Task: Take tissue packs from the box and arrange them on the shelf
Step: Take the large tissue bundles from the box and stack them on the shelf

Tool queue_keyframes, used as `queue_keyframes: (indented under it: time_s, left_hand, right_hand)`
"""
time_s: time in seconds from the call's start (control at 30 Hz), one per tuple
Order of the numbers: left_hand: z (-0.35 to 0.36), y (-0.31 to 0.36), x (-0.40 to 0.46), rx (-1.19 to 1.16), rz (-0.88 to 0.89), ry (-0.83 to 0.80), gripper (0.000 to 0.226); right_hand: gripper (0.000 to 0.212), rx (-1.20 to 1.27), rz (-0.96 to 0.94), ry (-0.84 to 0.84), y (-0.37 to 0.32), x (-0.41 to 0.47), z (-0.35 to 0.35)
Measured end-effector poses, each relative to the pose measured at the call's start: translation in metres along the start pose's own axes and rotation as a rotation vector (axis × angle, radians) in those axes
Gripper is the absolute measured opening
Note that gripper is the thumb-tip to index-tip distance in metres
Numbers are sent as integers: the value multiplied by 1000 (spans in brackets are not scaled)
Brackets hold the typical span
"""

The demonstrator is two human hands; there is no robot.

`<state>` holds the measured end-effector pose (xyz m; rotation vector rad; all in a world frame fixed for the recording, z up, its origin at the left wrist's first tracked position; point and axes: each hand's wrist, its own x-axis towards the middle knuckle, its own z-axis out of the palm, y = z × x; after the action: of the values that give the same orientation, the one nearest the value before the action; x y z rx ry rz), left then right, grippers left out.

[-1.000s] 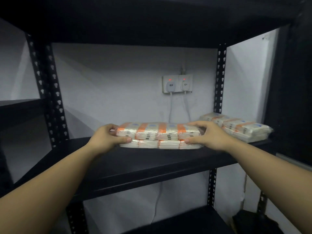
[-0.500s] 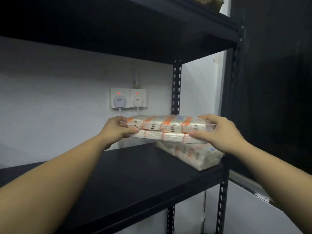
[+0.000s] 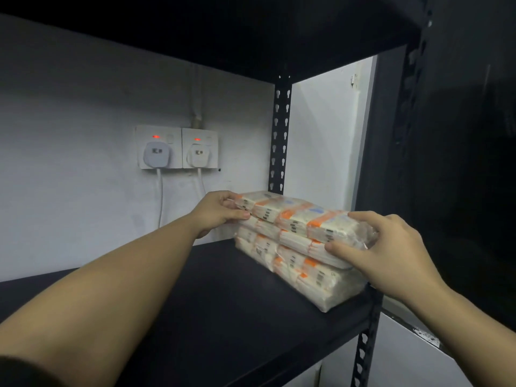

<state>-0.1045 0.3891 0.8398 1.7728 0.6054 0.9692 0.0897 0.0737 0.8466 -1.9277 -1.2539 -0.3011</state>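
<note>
Shelf (image 3: 223, 303); tissue bundle (image 3: 296, 219) between both hands' fingers (image 3: 360, 219)

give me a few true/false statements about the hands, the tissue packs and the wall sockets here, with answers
1. Both hands hold the top pack. True: the left hand grips its far end, the right hand its near end, and the top pack sits over the bottom pack.
2. The packs sit at the left end of the shelf. False: they are at the right end of the shelf, by the post.
3. Both sockets have plugs in them. True: the sockets each hold a plug and show a red light.
4. The right hand is empty. False: it pinches the top pack.
</note>
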Motion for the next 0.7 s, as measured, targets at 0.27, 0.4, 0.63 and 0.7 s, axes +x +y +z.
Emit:
queue_keyframes:
  time_s: [0.27,0.4,0.63,0.7]
  left_hand:
    - [10,-19,11,-26,-8,-15,39]
    - [12,-21,12,0,21,74,49]
    - [24,-19,12,40,62,106,52]
    - [25,-23,14,44,48,98,51]
  right_hand:
    - [87,-250,15,-60,0,-8,7]
    - [89,-319,11,-65,-1,-9,8]
    - [89,-411,-1,-45,-1,-5,9]
    - [89,-424,-11,-48,1,-4,10]
